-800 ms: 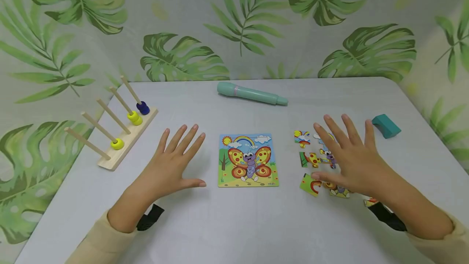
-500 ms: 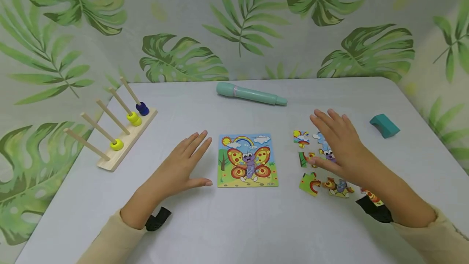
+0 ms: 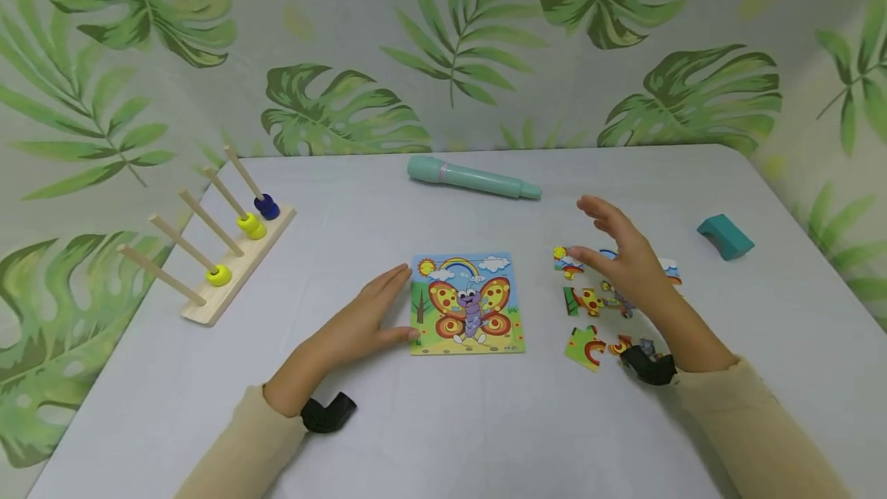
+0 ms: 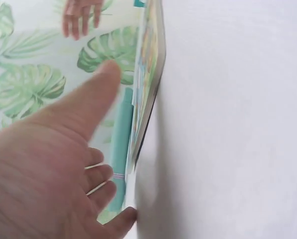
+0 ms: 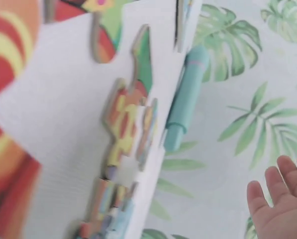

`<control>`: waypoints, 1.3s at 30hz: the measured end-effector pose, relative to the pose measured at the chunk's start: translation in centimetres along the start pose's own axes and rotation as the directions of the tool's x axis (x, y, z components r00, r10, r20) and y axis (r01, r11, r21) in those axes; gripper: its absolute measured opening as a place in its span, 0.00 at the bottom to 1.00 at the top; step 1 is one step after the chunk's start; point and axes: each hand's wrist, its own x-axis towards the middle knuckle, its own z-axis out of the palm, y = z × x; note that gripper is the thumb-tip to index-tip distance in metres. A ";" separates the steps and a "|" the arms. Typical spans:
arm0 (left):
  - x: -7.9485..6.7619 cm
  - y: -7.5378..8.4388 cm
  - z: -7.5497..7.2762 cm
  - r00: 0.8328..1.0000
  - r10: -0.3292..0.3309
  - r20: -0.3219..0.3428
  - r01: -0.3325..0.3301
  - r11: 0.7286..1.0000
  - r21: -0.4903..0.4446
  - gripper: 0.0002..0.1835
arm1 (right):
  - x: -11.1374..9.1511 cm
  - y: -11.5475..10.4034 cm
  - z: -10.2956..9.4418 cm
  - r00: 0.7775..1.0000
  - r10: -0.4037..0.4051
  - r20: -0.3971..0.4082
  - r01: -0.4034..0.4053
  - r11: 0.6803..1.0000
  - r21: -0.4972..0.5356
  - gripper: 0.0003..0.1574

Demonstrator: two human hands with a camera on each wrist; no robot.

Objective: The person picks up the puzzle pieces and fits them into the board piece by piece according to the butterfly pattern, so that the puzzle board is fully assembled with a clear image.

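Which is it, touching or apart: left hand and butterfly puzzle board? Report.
Apart. The left wrist view shows the left hand clear of the butterfly puzzle board: leafy backdrop shows between thumb and board, and the fingertips sit clear too.

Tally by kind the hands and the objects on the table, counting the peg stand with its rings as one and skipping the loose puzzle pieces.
Hands: 2 (left hand, right hand)
Butterfly picture board: 1
Peg stand: 1
Mint-green pen-shaped object: 1
Teal arched block: 1
Total: 6
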 end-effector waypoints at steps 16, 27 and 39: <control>0.4 -2.1 1.5 0.997 0.080 0.002 -0.080 0.997 -0.012 0.45 | -0.8 4.3 0.4 0.938 0.268 0.219 -0.286 0.957 0.050 0.42; 0.4 -2.2 1.6 0.997 0.082 -0.001 -0.082 0.997 -0.002 0.45 | -1.3 5.5 0.4 0.889 0.356 0.289 -0.371 0.929 -0.004 0.45; 0.4 -2.1 1.5 0.997 0.075 0.003 -0.075 0.997 0.007 0.45 | -1.1 6.2 0.8 0.877 0.354 0.325 -0.333 0.935 -0.121 0.45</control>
